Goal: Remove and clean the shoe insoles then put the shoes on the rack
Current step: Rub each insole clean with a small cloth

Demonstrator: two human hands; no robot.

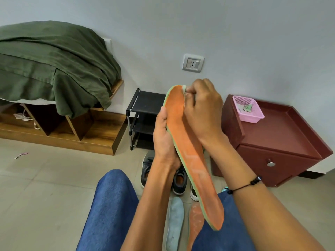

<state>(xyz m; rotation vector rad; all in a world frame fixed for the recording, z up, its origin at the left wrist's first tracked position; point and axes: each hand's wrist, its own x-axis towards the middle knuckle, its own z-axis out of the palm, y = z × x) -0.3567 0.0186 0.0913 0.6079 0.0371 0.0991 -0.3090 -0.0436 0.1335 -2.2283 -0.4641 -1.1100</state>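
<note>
My left hand point(164, 140) grips an orange insole point(192, 153) with a green rim from its left edge, holding it up in front of me. My right hand point(203, 109) presses a small pale cloth point(184, 90) against the insole's toe end. On the floor between my knees lie a pale blue insole point(175, 223) and a second orange insole point(194, 221). Dark sneakers point(179, 180) stand on the tiles beyond them, one with an orange lining. A black shoe rack point(143, 109) stands against the wall behind the insole.
A dark red cabinet point(275, 142) at the right carries a pink basket point(248, 108). A wooden bed base point(76, 131) under a green blanket point(54, 66) fills the left. A wall socket point(193, 63) sits above the rack. A scrap point(21, 155) lies on the tiles.
</note>
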